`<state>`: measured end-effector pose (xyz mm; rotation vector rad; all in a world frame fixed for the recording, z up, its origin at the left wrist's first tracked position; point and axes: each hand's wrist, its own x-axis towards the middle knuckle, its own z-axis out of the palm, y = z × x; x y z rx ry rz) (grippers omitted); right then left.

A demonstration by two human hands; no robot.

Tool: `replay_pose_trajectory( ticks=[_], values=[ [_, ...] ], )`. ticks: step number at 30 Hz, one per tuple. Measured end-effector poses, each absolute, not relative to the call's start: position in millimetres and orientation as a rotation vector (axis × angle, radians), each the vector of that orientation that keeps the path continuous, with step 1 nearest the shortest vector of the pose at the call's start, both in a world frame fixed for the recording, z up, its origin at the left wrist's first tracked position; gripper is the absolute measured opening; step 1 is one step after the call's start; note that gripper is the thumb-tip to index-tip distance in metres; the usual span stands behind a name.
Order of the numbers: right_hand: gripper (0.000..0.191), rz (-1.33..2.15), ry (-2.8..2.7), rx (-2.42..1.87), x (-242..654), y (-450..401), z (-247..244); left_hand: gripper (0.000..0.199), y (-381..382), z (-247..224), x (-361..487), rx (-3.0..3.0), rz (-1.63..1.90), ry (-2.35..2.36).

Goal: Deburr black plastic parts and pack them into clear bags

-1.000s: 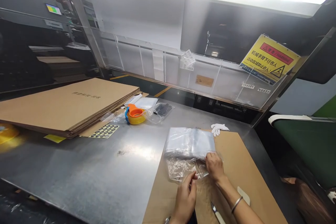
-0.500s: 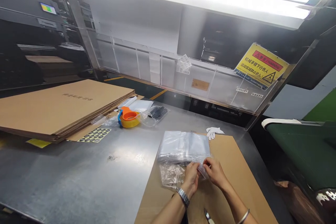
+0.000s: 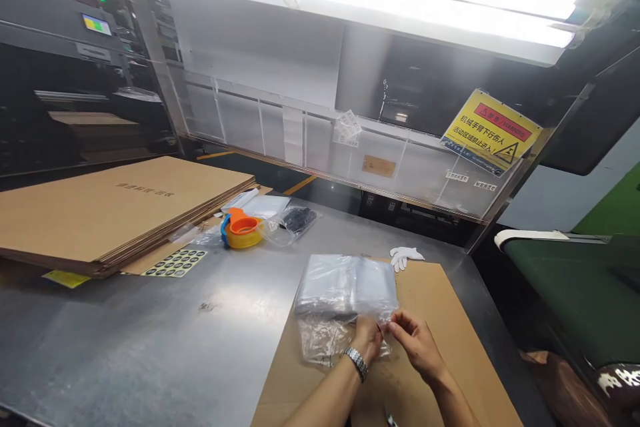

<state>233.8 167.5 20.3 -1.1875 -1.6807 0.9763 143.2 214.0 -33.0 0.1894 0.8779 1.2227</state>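
A clear plastic bag [image 3: 350, 283] with a stack of pale clear sheets or bags in it lies on a flat cardboard sheet [image 3: 440, 320]. My left hand [image 3: 369, 338], with a metal watch at the wrist, is closed on the crumpled near edge of the bag. Just to its right, my right hand [image 3: 415, 343] pinches the same plastic between thumb and forefinger. Part of a small cutter [image 3: 391, 420] shows at the bottom edge of the view, on the cardboard below the hands.
Stacked cardboard [image 3: 125, 210] fills the left, beside a sticker sheet [image 3: 176, 263]. An orange and yellow tape dispenser [image 3: 243, 228] and a bag with dark contents [image 3: 299, 219] lie near the back. A white glove [image 3: 406, 257] lies behind the cardboard sheet.
My left hand has turned and moved slightly down and right. My right hand has shifted a little right and down. The view has tilted slightly, and less of the cutter shows.
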Motion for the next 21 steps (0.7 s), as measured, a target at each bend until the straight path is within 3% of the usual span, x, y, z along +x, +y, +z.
replay_pose_trajectory(
  ticks=[7,12,21],
  values=[
    [0.025,1.017,-1.457,-1.190,249.5,146.9,16.4,0.025,189.2,-21.8,132.2,0.089,1.010,0.860],
    [0.024,1.020,-1.368,-1.226,250.1,136.5,-1.0,0.005,137.8,-13.3,109.8,0.070,0.933,0.865],
    [0.017,0.957,-1.392,-1.302,230.4,105.5,-19.2,0.007,95.4,-7.2,100.6,0.268,1.026,0.873]
  ],
)
